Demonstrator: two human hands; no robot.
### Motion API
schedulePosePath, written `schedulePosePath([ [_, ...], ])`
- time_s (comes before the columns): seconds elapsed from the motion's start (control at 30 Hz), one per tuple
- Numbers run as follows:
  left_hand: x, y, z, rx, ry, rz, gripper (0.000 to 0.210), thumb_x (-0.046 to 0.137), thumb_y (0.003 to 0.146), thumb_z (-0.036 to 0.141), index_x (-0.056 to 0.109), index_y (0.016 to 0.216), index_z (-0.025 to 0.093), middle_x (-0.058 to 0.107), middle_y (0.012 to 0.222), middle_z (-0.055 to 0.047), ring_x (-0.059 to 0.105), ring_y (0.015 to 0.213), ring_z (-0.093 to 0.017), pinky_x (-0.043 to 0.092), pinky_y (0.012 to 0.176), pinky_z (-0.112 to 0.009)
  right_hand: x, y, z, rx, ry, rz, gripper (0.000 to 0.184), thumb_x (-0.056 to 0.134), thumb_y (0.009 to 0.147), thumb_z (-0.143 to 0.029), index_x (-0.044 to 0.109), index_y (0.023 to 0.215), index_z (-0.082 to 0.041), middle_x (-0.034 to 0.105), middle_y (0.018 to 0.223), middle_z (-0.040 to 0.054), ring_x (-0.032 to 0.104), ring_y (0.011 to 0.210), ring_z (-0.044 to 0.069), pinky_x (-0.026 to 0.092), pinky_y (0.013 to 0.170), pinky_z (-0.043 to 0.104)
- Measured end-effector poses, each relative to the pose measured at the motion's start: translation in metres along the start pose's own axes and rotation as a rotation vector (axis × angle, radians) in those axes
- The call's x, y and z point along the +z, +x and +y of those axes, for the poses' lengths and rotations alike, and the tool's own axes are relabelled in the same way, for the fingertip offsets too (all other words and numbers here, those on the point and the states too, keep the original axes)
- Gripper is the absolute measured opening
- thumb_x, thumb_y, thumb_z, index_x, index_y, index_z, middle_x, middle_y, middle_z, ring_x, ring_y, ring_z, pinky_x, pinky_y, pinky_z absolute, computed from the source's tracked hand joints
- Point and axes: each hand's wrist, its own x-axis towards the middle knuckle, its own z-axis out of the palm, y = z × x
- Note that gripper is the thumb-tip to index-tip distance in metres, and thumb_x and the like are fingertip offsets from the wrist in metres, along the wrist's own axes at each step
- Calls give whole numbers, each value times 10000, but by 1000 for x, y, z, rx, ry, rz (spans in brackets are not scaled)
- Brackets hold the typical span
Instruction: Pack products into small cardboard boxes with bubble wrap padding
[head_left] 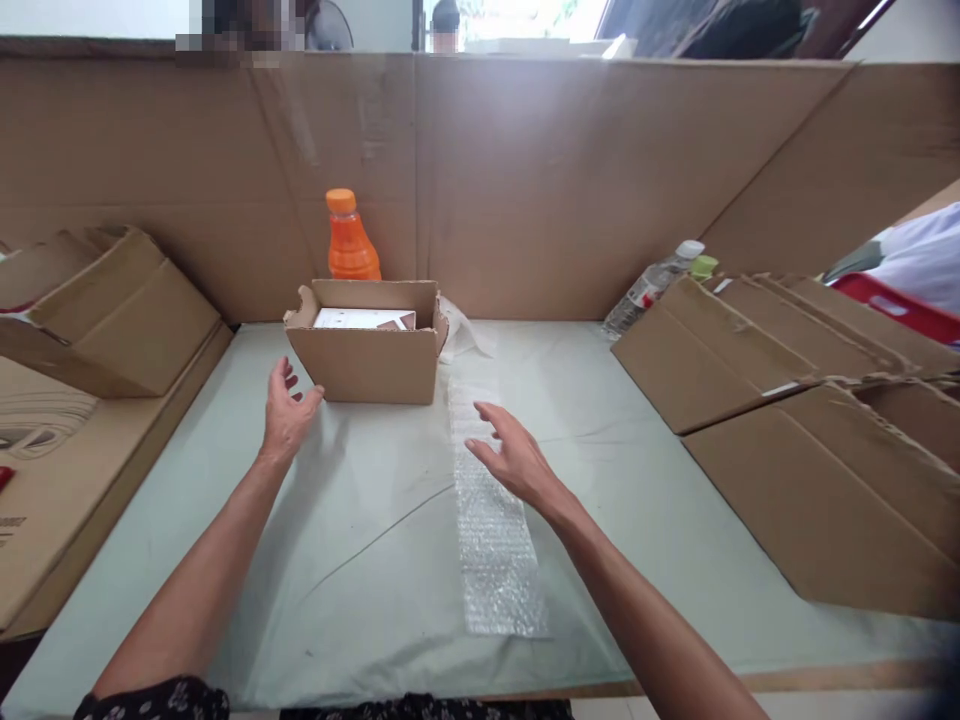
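My left hand (291,408) is open, fingers apart, beside the lower left corner of a small open cardboard box (367,368); whether it touches the box I cannot tell. Inside that box lies a white item (356,318) with a brown patch, only its upper part showing. My right hand (514,452) hovers open over a strip of bubble wrap (499,560) and holds nothing. The strip runs lengthwise down the table from near the box. White crumpled wrapping (463,335) sits at the box's right side.
An orange bottle (351,240) stands behind the box. Cardboard boxes flank the table, one on the left (150,320) and several on the right (810,480). A clear plastic bottle (649,290) leans at the back right. A tall cardboard wall (562,190) closes the far side.
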Motion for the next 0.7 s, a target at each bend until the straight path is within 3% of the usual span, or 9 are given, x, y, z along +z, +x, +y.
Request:
schedulePosePath([
  [0.13, 28, -5, -5, 20, -50, -49, 569, 668, 748, 269, 538, 1290, 155, 656, 1159, -125, 642, 1068, -249, 548, 945, -417, 36, 88, -13, -20, 210, -47, 649, 620, 849, -326, 495, 1471, -190, 601, 1443, 151, 640, 1214, 308, 577, 914, 461],
  [0.23, 38, -9, -6, 26, -37, -13, 547, 657, 752, 243, 537, 1280, 166, 640, 1151, -105, 622, 1096, -241, 553, 926, -380, 41, 115, -9, -21, 296, -75, 627, 605, 837, -301, 521, 1439, -145, 640, 1387, 153, 647, 1199, 306, 575, 921, 455],
  [0.37, 28, -23, -8, 3, -28, -59, 723, 661, 777, 235, 414, 1452, 161, 608, 1273, -153, 599, 1207, -272, 549, 968, -421, 10, 89, 15, -20, 271, -79, 613, 610, 876, -350, 524, 1452, -160, 569, 1483, 155, 615, 1267, 296, 567, 964, 452],
  [0.43, 18, -48, -7, 23, 48, -51, 823, 667, 803, 250, 309, 1541, 182, 546, 1402, -188, 564, 1289, -299, 504, 1050, -486, -9, 60, 30, -2, 152, -46, 524, 600, 897, -327, 586, 1403, -192, 606, 1448, 134, 629, 1243, 290, 571, 964, 459],
  [0.5, 9, -87, -1, 170, 165, -89, 828, 656, 832, 242, 281, 1570, 222, 490, 1489, -191, 525, 1349, -318, 445, 1119, -538, -19, 34, 44, 11, 39, -58, 426, 594, 907, -293, 656, 1323, -224, 670, 1364, 105, 659, 1190, 281, 592, 929, 454],
  [0.53, 6, -109, 4, 299, 212, -184, 791, 634, 845, 215, 306, 1564, 243, 496, 1496, -177, 516, 1364, -319, 432, 1133, -546, -20, 23, 49, 15, -2, -73, 395, 595, 907, -277, 678, 1292, -237, 689, 1333, 92, 667, 1175, 276, 603, 907, 446],
  [0.63, 1, -170, 27, 737, 296, -815, 712, 566, 816, 92, 443, 1494, 271, 510, 1518, -133, 421, 1463, -315, 401, 1172, -535, -16, -1, 58, 11, -46, -88, 365, 599, 890, -219, 708, 1237, -247, 709, 1298, 76, 670, 1176, 263, 615, 889, 427],
  [0.7, 0, -198, 45, 893, 349, -1158, 703, 570, 767, 53, 507, 1442, 241, 473, 1560, -137, 333, 1519, -337, 344, 1208, -560, -15, -17, 57, -27, -35, -98, 364, 589, 891, -200, 709, 1232, -241, 707, 1304, 75, 658, 1206, 255, 597, 950, 443],
])
